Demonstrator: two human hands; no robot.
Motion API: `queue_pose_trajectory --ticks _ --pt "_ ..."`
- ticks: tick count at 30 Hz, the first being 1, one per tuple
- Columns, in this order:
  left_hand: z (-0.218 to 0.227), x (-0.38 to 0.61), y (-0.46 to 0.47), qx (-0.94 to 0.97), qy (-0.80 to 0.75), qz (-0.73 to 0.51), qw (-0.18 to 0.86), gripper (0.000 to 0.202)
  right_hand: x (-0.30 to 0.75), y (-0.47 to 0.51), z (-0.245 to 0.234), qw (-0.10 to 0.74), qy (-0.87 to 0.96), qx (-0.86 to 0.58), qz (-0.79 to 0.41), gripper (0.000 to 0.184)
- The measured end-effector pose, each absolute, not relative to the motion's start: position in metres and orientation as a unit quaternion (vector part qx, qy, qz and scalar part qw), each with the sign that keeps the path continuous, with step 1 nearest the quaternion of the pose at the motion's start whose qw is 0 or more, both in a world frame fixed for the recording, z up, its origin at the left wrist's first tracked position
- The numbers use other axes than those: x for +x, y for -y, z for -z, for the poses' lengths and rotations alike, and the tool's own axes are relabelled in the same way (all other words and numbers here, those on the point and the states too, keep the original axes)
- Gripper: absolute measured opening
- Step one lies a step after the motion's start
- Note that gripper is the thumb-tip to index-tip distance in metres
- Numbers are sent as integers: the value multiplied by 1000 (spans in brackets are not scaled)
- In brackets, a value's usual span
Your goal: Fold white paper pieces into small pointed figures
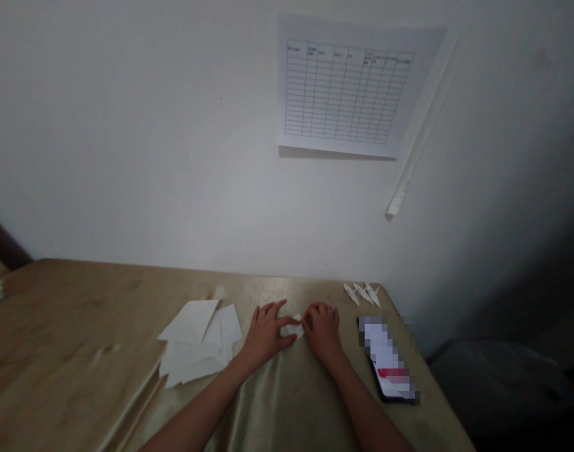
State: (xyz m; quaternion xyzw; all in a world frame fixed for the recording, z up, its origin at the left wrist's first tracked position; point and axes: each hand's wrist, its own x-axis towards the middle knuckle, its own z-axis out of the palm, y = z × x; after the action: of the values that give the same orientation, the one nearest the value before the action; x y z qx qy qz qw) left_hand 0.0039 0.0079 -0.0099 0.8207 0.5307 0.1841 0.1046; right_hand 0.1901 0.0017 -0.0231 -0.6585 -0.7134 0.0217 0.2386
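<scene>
A small folded piece of white paper (294, 328) lies on the table between my hands, partly covered by fingers. My left hand (268, 329) holds it from the left, index finger across its upper part and thumb at its lower edge, with the other fingers spread apart. At the paper's right edge, my right hand (322, 329) pinches it between thumb and fingertips, the remaining fingers curled. Left of my left hand sits a loose, overlapping pile of white paper sheets (197, 351). Several small pointed folded paper pieces (362, 294) rest near the far right corner.
A phone (385, 361) with a lit, blurred screen lies right of my right hand. The table (80, 326) has a shiny, creased tan cover and meets a white wall (150, 157). A printed grid sheet (346, 94) hangs there. Something dark (498, 376) stands beyond the right edge.
</scene>
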Motion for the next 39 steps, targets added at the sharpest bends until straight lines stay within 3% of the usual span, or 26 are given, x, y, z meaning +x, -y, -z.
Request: queue_pose_trajectory --ticks 6,14,28,39 --pt "8 3 -7 818 -534 -184 113 38 198 1 21 249 726 -638 -54 14" --pt "4 5 -5 811 -540 -190 117 37 200 4 18 274 719 -634 -76 31" --pt "10 3 -10 816 -538 -174 117 40 199 -8 23 304 681 -659 -96 6" --pt "6 5 -9 812 -546 -167 117 41 195 -9 21 317 673 -661 -99 9"
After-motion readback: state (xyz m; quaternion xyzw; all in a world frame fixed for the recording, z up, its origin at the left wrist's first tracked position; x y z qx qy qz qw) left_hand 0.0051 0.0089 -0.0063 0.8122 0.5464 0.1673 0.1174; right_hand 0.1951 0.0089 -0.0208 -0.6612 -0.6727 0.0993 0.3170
